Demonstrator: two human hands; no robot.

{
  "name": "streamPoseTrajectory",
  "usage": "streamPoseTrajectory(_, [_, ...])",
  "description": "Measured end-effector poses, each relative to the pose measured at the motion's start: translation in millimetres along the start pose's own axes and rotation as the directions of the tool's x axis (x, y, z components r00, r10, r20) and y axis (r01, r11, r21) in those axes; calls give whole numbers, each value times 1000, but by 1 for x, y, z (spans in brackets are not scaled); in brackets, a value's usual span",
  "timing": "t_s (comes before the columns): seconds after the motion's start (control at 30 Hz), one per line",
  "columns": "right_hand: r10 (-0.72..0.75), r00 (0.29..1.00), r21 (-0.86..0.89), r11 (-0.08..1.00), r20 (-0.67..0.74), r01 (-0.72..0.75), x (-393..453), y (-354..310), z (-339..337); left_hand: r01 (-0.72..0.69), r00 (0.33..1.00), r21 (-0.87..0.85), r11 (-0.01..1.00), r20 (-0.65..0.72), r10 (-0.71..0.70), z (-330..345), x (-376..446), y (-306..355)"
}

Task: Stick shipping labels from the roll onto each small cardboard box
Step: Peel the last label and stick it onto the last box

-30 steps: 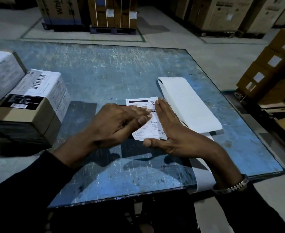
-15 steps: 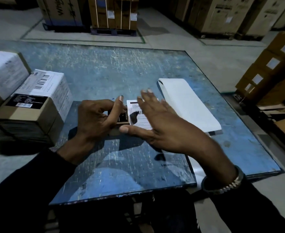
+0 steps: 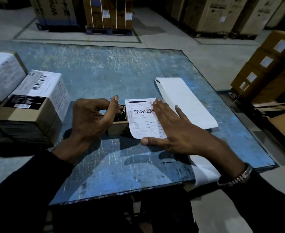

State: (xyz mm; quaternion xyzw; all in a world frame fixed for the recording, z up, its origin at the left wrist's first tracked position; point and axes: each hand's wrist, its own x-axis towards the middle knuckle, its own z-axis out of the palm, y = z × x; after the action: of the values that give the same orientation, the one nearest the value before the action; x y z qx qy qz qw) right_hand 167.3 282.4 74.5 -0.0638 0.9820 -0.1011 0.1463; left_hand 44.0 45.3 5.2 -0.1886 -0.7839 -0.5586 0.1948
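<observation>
A scratched blue worktable point(image 3: 121, 68) was seen filling most of the head view, with large cartons on pallets point(image 3: 108, 12) set on the warehouse floor behind it. A stack of brown cartons with white labels point(image 3: 269, 64) was seen at the right edge, off the table. At the table's left, two already labelled boxes point(image 3: 29, 105) were stacked close together. A long white strip of label backing point(image 3: 185, 101) was laid to the right of centre, its near end trailing over the table's front edge.

The small cardboard box point(image 3: 118, 126) being worked was placed mid-table, between the hands, mostly hidden. It was gripped by the left hand point(image 3: 89, 121), fingers curled round its left side and forefinger hooked over the top beside a black printed panel. The shipping label point(image 3: 141, 118) was laid over the box's right part, its near edge overhanging and curling slightly. It was pressed down by the right hand point(image 3: 177, 130), fingers straight and spread apart, thumb stretched along the label's near edge.

The step was judged to be smoothing the label on. To be done well, the box should be held firm by the left hand while the label is rubbed outward from the centre, so no bubbles or creases are trapped. The overhang should be folded over the edge and pressed flat. The barcode should be kept unwrinkled.
</observation>
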Motion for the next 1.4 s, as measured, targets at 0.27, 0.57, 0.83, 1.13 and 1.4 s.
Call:
streamPoseTrajectory(0.27, [141, 953, 293, 954, -269, -59, -14, -44, -26, -120, 993, 65, 991, 9, 120, -10, -2, 34])
streamPoseTrajectory(0.57, [-32, 949, 84, 995, -313, 61, 17, -65, 27, -172, 984, 65, 983, 59, 169, -17, 0, 36])
streamPoseTrajectory(0.83, [112, 972, 126, 988, -204, -87, 1, -17, 14, -212, 975, 69, 975, 75, 207, -17, 0, 35])
streamPoseTrajectory(1.13, [5, 970, 267, 962, -243, 62, 2, -62, -1, -236, 969, 72, 969, 93, 229, -19, 0, 38])
streamPoseTrajectory(1.4, [35, 954, 153, 988, -297, 11, 10, -27, 28, -233, 971, 106, 967, 87, 224, -18, 1, 35])
